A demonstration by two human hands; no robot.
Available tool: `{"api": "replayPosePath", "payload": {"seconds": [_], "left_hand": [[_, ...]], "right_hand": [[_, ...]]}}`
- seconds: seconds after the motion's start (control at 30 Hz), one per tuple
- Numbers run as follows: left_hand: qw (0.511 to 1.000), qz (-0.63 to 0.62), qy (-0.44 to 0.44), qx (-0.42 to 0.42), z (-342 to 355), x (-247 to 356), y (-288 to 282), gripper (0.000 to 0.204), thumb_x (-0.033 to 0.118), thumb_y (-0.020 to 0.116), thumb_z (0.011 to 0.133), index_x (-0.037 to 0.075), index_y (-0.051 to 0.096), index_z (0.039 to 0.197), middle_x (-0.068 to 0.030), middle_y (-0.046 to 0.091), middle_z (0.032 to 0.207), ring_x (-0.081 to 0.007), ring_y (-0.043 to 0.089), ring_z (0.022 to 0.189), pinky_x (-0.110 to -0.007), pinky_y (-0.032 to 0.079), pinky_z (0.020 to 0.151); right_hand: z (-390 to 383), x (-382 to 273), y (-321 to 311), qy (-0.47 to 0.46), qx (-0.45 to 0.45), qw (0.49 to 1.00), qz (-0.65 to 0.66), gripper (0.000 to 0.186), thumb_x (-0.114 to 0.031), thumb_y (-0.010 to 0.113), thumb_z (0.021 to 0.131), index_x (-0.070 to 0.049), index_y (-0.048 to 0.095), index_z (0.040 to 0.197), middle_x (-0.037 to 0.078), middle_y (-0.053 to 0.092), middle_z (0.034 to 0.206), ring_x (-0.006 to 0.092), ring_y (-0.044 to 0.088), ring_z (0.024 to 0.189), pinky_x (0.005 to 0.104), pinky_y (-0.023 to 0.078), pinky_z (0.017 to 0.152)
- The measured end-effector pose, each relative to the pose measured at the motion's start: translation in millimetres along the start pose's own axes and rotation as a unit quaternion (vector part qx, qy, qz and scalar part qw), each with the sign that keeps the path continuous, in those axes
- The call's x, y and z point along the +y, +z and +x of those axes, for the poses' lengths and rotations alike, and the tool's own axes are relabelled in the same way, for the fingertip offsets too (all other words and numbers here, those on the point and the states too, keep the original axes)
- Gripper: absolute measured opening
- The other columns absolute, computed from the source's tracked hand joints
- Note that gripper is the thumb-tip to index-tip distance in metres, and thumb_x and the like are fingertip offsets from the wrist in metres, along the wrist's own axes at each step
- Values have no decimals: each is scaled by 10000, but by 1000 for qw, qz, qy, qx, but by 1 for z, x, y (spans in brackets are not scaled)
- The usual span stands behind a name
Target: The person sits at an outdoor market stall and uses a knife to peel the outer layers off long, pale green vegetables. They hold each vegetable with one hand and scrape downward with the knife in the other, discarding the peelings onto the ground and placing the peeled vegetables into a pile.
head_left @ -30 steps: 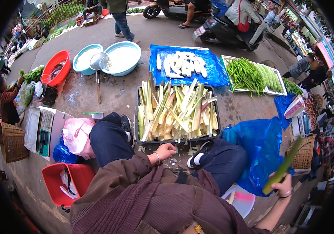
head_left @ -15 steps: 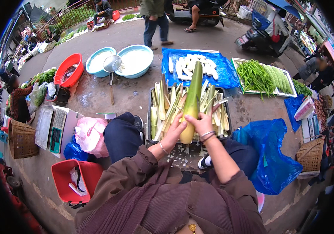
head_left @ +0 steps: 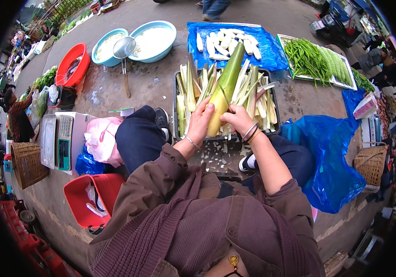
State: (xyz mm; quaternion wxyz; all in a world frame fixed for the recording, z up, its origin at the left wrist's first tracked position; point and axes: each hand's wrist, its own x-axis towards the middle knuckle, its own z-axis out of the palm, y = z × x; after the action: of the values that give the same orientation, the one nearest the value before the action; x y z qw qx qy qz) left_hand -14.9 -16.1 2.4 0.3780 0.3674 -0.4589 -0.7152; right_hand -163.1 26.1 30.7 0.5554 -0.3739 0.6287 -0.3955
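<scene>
A thick bamboo shoot [head_left: 228, 85], green toward its tip and pale yellow at the base, stands tilted over a black crate [head_left: 178, 134]. My left hand [head_left: 200, 121] is closed around its lower left side. On the other side, my right hand [head_left: 239, 121] grips a small knife; its thin dark blade [head_left: 224, 94] lies against the shoot, while the handle is hidden in my fingers. Long pale-green peeled husks [head_left: 189, 94] fill the crate. Beyond it, several peeled white shoots [head_left: 228, 42] lie on a blue plastic sheet [head_left: 272, 57].
Back left are two light-blue basins [head_left: 155, 59], a strainer [head_left: 125, 48] and a red basin [head_left: 85, 64]. A scale [head_left: 64, 138], pink bag [head_left: 103, 141] and red bin [head_left: 75, 198] stand to my left. Green peppers [head_left: 305, 60] and blue plastic [head_left: 329, 161] are on the right.
The knife blade now shows against the shoot; before, it was not visible. The shoot leans more to the right. The view has tipped downward, and the passer-by has moved right.
</scene>
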Motion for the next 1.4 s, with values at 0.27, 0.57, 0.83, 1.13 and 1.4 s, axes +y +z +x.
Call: {"api": "replayPosePath", "payload": {"seconds": [0.27, 0.57, 0.83, 1.13, 1.4], "left_hand": [[996, 71, 58, 6, 11, -11, -10, 428, 319, 507, 929, -7, 515, 1207, -95, 604, 1059, -129, 571, 929, -260, 465, 805], [953, -259, -155, 25, 23, -31, -40, 451, 388, 385, 958, 17, 461, 1203, -123, 593, 1041, -238, 627, 843, -355, 529, 753], [917, -239, -116, 297, 28, -54, -91, 490, 488, 336, 942, 33, 491, 1037, -130, 593, 808, -281, 605, 610, -400, 515, 512], [933, -265, -138, 202, 12, -43, -75, 322, 372, 527, 881, 71, 487, 988, -56, 546, 723, -186, 569, 491, -289, 448, 363], [949, -185, -122, 223, 19, -50, -63, 419, 254, 650, 819, 46, 410, 1093, -89, 567, 876, -156, 584, 556, -269, 463, 385]], "right_hand": [[9, 13, 26, -60, 172, 977, -112, 225, -71, 575, 667, 76, 624, 830, 132, 666, 732, 211, 640, 640, 309, 505, 607], [24, 37, 15, 46, 106, 987, 110, 167, -73, 543, 713, 52, 598, 809, 87, 578, 620, 122, 474, 387, 239, 365, 344], [48, 77, 17, 91, 95, 991, -28, 169, -158, 608, 688, 8, 576, 685, 50, 512, 516, 153, 484, 393, 292, 398, 370], [115, 105, 35, 139, -57, 964, -218, 280, -275, 671, 666, 0, 625, 690, 80, 585, 574, 170, 547, 462, 304, 443, 448], [139, 156, 1, 47, 60, 981, -177, 451, -208, 830, 578, 30, 627, 902, 89, 640, 810, 161, 603, 637, 282, 486, 551]]}}
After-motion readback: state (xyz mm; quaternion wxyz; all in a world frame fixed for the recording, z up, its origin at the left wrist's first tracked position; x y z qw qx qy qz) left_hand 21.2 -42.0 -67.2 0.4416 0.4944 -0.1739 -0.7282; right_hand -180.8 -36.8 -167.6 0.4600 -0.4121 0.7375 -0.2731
